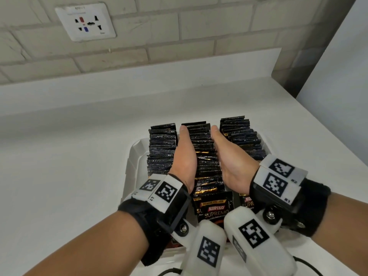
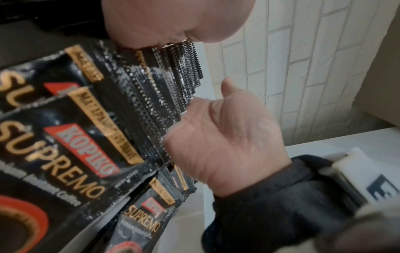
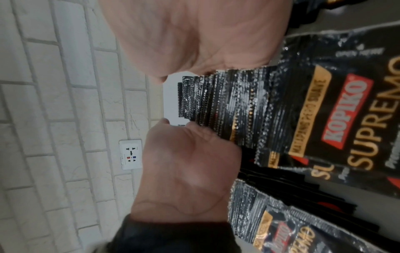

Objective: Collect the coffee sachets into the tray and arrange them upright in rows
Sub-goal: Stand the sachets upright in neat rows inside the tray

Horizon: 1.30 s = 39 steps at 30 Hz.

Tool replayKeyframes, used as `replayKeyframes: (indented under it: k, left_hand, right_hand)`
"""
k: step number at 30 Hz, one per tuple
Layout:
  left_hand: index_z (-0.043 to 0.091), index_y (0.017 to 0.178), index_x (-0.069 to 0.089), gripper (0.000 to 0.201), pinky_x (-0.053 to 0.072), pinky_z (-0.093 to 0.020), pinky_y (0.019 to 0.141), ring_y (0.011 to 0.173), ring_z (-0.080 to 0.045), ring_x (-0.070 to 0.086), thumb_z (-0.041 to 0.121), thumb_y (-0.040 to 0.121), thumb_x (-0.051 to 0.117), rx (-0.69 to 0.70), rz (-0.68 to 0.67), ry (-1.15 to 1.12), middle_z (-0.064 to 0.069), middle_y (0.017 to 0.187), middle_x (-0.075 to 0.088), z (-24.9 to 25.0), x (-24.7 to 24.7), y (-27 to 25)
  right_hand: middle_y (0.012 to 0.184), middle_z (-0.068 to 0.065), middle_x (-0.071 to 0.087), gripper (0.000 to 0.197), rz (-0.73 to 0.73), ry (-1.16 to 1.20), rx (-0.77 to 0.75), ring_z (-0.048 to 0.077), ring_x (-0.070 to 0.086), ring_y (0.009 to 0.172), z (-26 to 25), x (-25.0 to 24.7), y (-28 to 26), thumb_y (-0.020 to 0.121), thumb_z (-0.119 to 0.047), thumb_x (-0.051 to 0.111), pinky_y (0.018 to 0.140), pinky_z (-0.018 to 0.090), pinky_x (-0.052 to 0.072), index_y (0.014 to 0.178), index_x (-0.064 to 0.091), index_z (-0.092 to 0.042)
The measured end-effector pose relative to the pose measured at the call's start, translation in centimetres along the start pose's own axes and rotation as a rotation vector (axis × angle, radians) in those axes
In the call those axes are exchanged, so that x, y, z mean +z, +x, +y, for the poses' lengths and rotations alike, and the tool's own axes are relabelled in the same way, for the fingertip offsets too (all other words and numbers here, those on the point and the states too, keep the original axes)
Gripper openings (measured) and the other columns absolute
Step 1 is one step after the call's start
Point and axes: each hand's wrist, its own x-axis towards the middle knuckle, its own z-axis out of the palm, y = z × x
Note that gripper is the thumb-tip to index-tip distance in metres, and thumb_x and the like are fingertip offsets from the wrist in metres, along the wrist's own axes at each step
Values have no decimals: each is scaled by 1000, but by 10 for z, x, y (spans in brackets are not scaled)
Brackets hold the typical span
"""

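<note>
Sachets (image 1: pixel 205 156) upright in tray (image 1: pixel 133 156); left hand (image 1: pixel 185 158), right hand (image 1: pixel 233 162) flat-fingered flank middle row; wrist views hide tray.

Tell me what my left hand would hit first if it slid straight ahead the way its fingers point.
The left hand points along the gap beside the middle row of sachets toward the wall. The tray far rim is probably first, though it's hidden there.
</note>
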Motion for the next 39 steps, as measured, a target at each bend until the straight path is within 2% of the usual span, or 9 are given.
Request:
replayKeyframes:
  k: [2, 8, 11, 14, 17, 20, 26, 33, 39]
  left_hand:
    - [17, 100, 66, 51, 54, -23, 66, 78, -14, 67, 48, 99, 25, 6, 13, 2, -4, 90, 70, 0, 2, -1]
    - [18, 129, 55, 63, 41, -42, 104, 114, -22, 59, 59, 95, 23, -3, 59, 65, -6, 125, 62, 1, 2, -4]
    - [16, 127, 57, 63, 41, -42, 104, 112, -24, 60, 58, 96, 23, 3, 53, 75, -7, 123, 63, 3, 1, -6]
    - [15, 127, 56, 59, 44, -40, 101, 111, -21, 60, 53, 98, 22, 12, 70, 95, -8, 123, 62, 7, 4, -10]
    - [19, 144, 36, 73, 32, -44, 111, 131, -20, 44, 64, 88, 22, 55, 94, 164, -4, 145, 44, 7, 6, -13]
    - [16, 144, 33, 76, 28, -45, 112, 131, -23, 41, 65, 88, 22, 105, 126, 221, -3, 146, 40, 8, 6, -11]
    - [26, 145, 33, 108, 27, -45, 112, 136, -19, 37, 84, 53, 26, 164, 70, 264, 0, 149, 38, -3, -1, -17]
    - [26, 151, 12, 72, 11, -37, 118, 143, -12, 17, 65, 91, 23, 150, 24, 348, 9, 156, 17, -16, -1, -51]
    - [23, 152, 4, 65, 8, -29, 114, 143, -6, 9, 53, 97, 22, 137, 23, 400, 10, 158, 8, -27, -2, -66]
  right_hand:
    - [154, -2, 19, 72, -7, 26, -14, 15, 19, 140, -1, -1, 3, 88, -65, 28, 114, 36, 18, 147, 17, -24]
    - [155, -5, 15, 85, -27, 60, -33, 14, 17, 141, -9, 6, 8, 80, -76, 29, 116, 43, 16, 148, 15, -26]
    - [153, -4, 21, 85, -33, 39, -39, 14, 21, 140, -9, 7, 6, 79, -76, 31, 116, 43, 17, 147, 19, -25]
    - [154, -3, 21, 99, -38, 26, -47, 15, 23, 140, -10, 7, 4, 66, -83, 36, 115, 44, 19, 146, 21, -27]
    - [155, -4, 11, 78, -43, 28, -54, 13, 12, 142, -16, 2, -5, 86, -68, 29, 116, 35, 10, 148, 11, -24]
    - [155, -3, 8, 71, -113, 22, -48, 14, 10, 142, -15, -10, -11, 90, -62, 23, 114, 35, 10, 148, 7, -24]
    - [155, 6, 3, 77, -173, 72, -64, 16, 4, 143, -16, -27, -40, 87, -64, 27, 115, 37, 9, 148, -1, -26]
    - [154, 10, 10, 73, -258, 54, -24, 17, 12, 142, 3, -33, -73, 88, -49, 40, 114, 33, 16, 148, 6, -24]
    - [152, 9, 24, 66, -238, 37, 17, 19, 24, 140, 20, -42, -90, 91, -15, 49, 114, 36, 22, 147, 15, -19]
